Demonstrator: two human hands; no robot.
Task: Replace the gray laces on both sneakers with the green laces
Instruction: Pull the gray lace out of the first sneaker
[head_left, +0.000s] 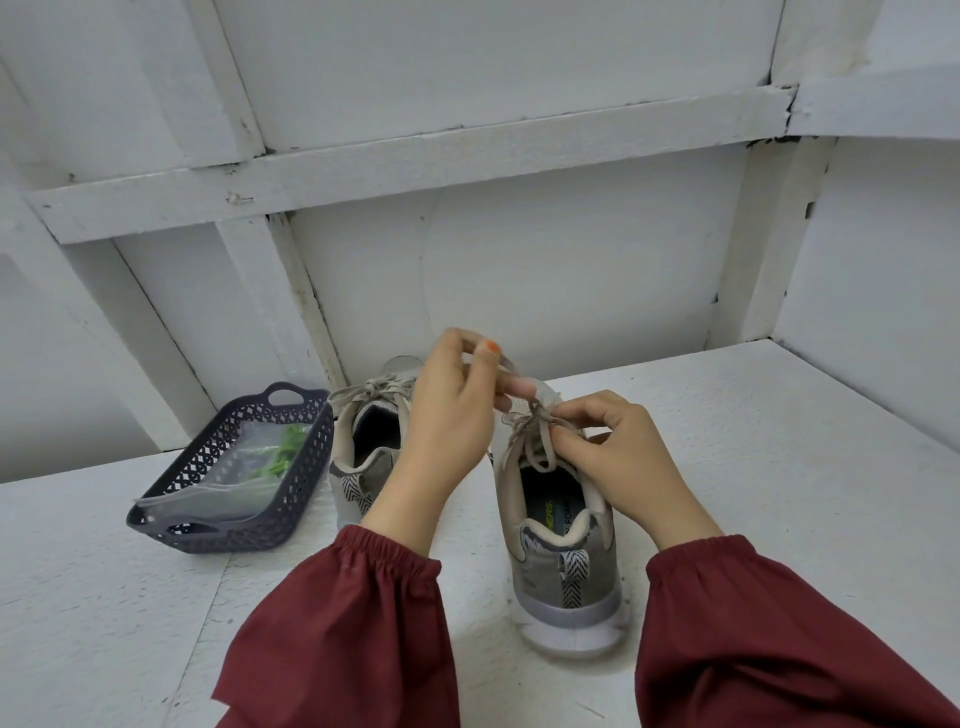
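Two gray sneakers stand heel-toward-me on the white table. The right sneaker (563, 561) has its gray lace (524, 441) partly undone at the knot. My left hand (447, 421) pinches a loop of that lace and holds it up above the shoe. My right hand (618, 457) pinches the lace at the knot on the tongue. The left sneaker (363, 452) sits behind my left hand, its gray lace (376, 389) tied in a bow. Green laces (283, 452) lie in a clear plastic bag inside a basket.
A dark perforated plastic basket (306, 499) stands at the left of the table beside the left sneaker. White walls with wooden battens close off the back and right. Dark red sleeves cover both forearms.
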